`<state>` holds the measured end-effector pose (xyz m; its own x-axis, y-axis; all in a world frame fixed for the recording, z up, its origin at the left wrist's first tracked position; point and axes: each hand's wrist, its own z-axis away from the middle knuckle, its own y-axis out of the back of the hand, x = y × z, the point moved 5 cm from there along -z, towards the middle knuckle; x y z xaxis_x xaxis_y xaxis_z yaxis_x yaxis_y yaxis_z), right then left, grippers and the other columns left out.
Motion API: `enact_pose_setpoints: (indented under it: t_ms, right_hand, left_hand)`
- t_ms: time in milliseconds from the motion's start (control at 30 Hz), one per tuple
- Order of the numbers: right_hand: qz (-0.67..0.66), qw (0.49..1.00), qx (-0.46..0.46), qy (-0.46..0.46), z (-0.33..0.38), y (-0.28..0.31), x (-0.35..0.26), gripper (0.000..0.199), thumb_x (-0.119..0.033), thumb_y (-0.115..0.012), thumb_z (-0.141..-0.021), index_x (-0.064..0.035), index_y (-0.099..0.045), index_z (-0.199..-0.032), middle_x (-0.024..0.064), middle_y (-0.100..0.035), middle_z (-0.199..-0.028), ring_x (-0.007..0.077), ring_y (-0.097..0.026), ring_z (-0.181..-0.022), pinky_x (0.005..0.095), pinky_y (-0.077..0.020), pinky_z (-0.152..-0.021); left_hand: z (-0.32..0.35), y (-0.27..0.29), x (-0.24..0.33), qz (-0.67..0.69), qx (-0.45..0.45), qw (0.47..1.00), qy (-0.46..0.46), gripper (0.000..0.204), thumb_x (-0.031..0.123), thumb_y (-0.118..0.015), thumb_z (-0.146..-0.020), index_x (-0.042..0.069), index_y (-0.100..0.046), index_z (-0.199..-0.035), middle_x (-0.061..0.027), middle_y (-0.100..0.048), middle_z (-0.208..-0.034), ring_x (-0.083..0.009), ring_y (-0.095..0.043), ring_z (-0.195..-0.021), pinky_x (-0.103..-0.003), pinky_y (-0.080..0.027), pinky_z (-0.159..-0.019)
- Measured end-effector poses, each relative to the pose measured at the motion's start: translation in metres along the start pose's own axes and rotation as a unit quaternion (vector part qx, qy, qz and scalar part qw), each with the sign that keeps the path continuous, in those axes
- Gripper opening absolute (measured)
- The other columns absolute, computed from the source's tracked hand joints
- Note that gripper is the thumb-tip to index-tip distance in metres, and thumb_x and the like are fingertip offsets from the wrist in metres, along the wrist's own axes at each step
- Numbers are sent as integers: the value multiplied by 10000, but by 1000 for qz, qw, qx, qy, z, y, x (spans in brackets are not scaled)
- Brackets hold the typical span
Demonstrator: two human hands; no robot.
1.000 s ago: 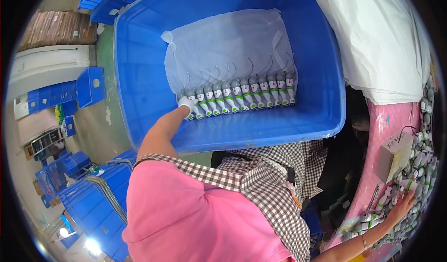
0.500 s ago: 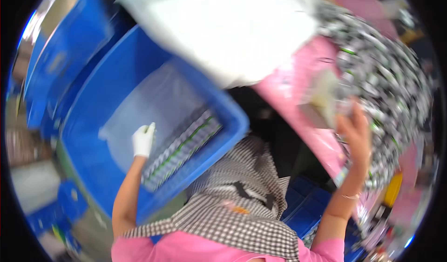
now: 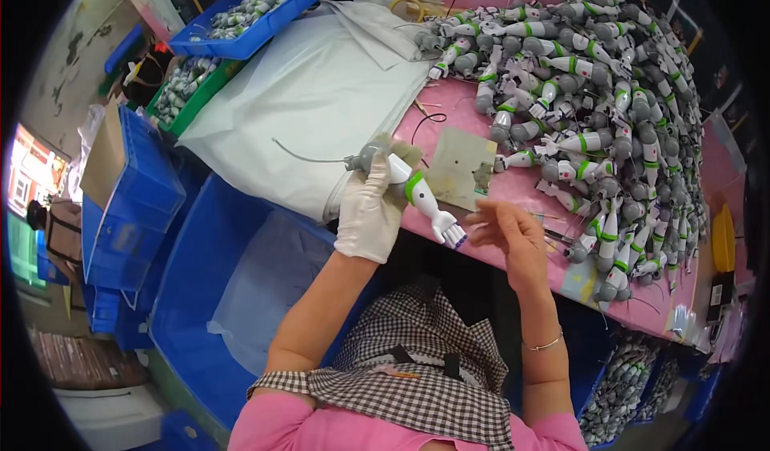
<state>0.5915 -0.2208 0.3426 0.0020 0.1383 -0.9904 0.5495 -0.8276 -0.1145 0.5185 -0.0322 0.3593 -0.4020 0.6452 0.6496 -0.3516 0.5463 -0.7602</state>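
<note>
My left hand [image 3: 368, 218], in a white glove, is closed around a toy robot arm [image 3: 419, 194]. The piece is grey, white and green, with a thin wire trailing from its grey shoulder end and a white fingered hand at the other. My bare right hand [image 3: 515, 238] is just right of the toy's fingers, its own fingers apart and apparently empty. Beyond, a flat grey-beige plate [image 3: 455, 165] lies on the pink table [image 3: 437, 98]. To the right, many similar toy arms [image 3: 589, 142] form a big heap.
A deep blue bin [image 3: 188, 291] with a translucent liner stands at lower left. White sheeting [image 3: 297, 106] covers the table's left part. Trays of parts, one blue [image 3: 241, 46] and one green [image 3: 210, 97], stand beyond. A yellow tray [image 3: 723, 238] is far right.
My left hand has risen from inside the blue bin to the table edge and now holds a toy arm. My right hand has come leftward from the heap. The view has shifted.
</note>
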Motion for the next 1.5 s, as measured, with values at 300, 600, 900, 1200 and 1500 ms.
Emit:
enact_pose_setpoints:
  t_ms: [300, 600, 900, 1200, 1500]
  right_hand:
    - [-433, 874, -217, -28, 25, -49, 12, 497, -110, -672, -815, -47, -470, -1264, 159, -585, -1047, 175, -598, -799, 304, -537, -689]
    - [240, 889, -101, 376, 34, -35, -10, 416, 98, -674, -677, -53, -634, -1062, 114, -609, -891, 196, -620, -743, 270, -527, -604]
    - [205, 950, -129, 198, 20, -15, -25, 211, -29, -589, -810, -44, -669, -1005, 72, -618, -719, 126, -591, -581, 251, -467, -491]
    - [-256, 957, 64, -123, -32, 26, 4, 268, -152, -545, -903, 6, -583, -1116, 123, -666, -977, 133, -650, -643, 243, -550, -591]
    - [-165, 973, 54, -151, -25, 35, 16, 201, -158, -609, -850, -8, -646, -979, 49, -637, -758, 90, -577, -512, 211, -472, -493]
  left_hand:
    - [1, -16, -21, 57, -64, 992, 92, 474, 348, -500, -914, 65, -411, -1284, -96, -538, -1197, -243, -546, -1085, -419, -469, -931]
    - [13, -27, -30, 85, -157, 957, 229, 601, 511, -323, -941, 42, -386, -1312, -154, -545, -1182, -291, -592, -943, -438, -495, -825]
    - [26, -12, -39, 96, -82, 952, 280, 625, 585, -281, -918, 62, -481, -1197, -67, -566, -827, -138, -421, -524, -275, -338, -471]
    - [58, -8, -68, -10, -36, 897, 440, 703, 628, -290, -892, 35, -484, -1216, -57, -580, -806, -151, -498, -577, -280, -389, -517]
    - [67, 4, -68, -172, -95, 910, 365, 491, 446, -408, -940, -9, -493, -1106, -76, -565, -794, -140, -539, -596, -260, -457, -530]
